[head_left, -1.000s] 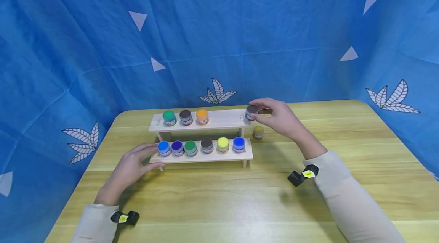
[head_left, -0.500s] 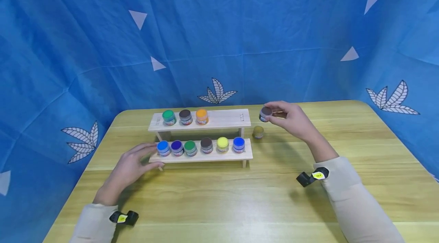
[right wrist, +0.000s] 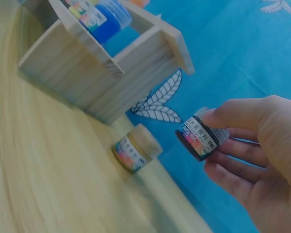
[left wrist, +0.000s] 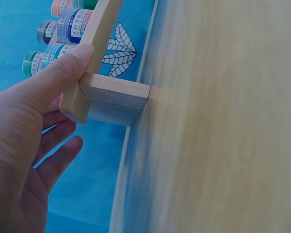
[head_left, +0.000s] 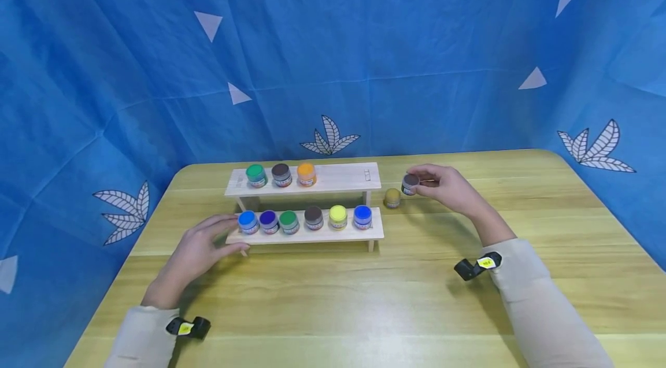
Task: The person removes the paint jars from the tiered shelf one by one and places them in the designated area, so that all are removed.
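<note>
A two-tier wooden rack [head_left: 343, 179] stands on the table with paint jars on both tiers. My left hand [head_left: 200, 249] grips the left end of its lower shelf [left wrist: 101, 39], thumb on the front edge and fingers curled behind. Closest to those fingers is a light blue jar [head_left: 248, 222]. My right hand [head_left: 448, 188] pinches a dark-lidded paint jar [right wrist: 199, 136] between thumb and fingers, right of the rack. In the right wrist view this jar appears raised off the table. A mustard-yellow jar [head_left: 392, 199] stands on the table between the rack and the held jar.
Green [head_left: 256, 176], dark brown [head_left: 281, 175] and orange [head_left: 307, 174] jars occupy the upper tier's left half. Several jars line the lower tier, ending with a blue one [head_left: 362, 217] at right. Behind the wooden table [head_left: 333, 304] hangs a blue curtain [head_left: 416, 67].
My right hand has carried the dark jar off the upper tier's right end, rightward and then lower, beside the mustard-yellow jar. The left hand has kept its grip on the rack.
</note>
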Tool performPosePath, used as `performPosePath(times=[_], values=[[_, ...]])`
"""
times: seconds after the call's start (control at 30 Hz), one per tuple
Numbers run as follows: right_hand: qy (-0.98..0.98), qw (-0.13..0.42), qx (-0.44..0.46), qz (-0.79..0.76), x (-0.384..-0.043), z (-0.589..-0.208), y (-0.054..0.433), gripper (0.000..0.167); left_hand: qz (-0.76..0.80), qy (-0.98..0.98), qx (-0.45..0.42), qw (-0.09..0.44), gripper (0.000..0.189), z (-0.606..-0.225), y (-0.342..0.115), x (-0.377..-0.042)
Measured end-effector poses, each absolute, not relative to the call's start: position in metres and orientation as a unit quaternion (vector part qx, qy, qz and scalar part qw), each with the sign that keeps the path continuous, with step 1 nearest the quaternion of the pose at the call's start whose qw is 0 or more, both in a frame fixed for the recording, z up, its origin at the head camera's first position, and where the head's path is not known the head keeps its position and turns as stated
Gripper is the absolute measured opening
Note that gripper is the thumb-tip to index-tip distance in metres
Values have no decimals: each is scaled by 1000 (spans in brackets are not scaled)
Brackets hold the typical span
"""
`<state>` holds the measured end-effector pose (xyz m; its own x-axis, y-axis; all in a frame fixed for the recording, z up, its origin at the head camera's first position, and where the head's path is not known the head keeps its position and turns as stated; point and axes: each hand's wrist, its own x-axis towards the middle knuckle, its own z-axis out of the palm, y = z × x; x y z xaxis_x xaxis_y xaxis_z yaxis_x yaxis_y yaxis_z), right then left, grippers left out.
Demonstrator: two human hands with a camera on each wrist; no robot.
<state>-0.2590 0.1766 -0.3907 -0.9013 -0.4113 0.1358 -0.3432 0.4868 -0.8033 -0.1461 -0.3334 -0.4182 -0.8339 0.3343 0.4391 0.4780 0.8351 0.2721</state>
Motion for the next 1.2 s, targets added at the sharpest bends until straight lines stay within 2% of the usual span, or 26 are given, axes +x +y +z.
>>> performPosePath(times=[0.57,0.93,1.2], values=[[854,97,-216,-463,-268,-420,183,42,-185,-949,-196,163,57,-417,-332,-147],[846,113,-226,-470,-272,-430,185,43,-180,-938,-224,192,56,-419,-334,-147],[839,117,-232,-477,-272,-431,185,44,-175,-940,-221,193,56,-420,-334,-146]])
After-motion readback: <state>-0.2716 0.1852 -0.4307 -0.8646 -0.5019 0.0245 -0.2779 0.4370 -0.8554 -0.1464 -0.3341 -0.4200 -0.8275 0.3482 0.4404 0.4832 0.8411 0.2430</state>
